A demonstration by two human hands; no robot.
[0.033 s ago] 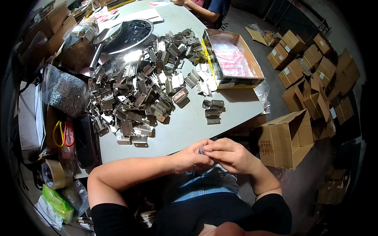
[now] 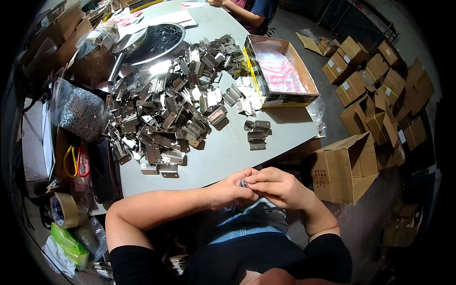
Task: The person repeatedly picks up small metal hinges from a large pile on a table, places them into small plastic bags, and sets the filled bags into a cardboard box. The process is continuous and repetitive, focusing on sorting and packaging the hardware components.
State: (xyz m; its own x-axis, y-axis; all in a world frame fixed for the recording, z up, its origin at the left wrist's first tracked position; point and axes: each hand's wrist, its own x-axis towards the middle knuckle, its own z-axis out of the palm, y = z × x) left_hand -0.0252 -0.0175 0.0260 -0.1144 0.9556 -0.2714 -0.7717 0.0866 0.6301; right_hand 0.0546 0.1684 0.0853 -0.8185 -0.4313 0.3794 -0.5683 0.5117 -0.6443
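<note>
My left hand (image 2: pixel 233 191) and my right hand (image 2: pixel 279 188) meet at the near edge of the table, fingers closed together. Between their fingertips shows a bit of something small, grey and shiny; the fingers cover most of it, so its kind is hidden. On the table just beyond lie a few bent metal brackets (image 2: pixel 257 135) with holes, set apart from the rest. A large heap of similar metal brackets (image 2: pixel 166 107) spreads over the left and middle of the tabletop (image 2: pixel 223 159).
An open carton (image 2: pixel 311 100) with red-printed plastic bags stands at the table's right. A metal bowl (image 2: pixel 183 35) of dark pieces, a bag of small metal parts (image 2: pixel 80 111), scissors (image 2: pixel 70 161) and tape (image 2: pixel 71 209) are leftward. Cardboard boxes (image 2: pixel 344 166) fill the right floor. Another person's arm (image 2: pixel 244 14) shows beyond.
</note>
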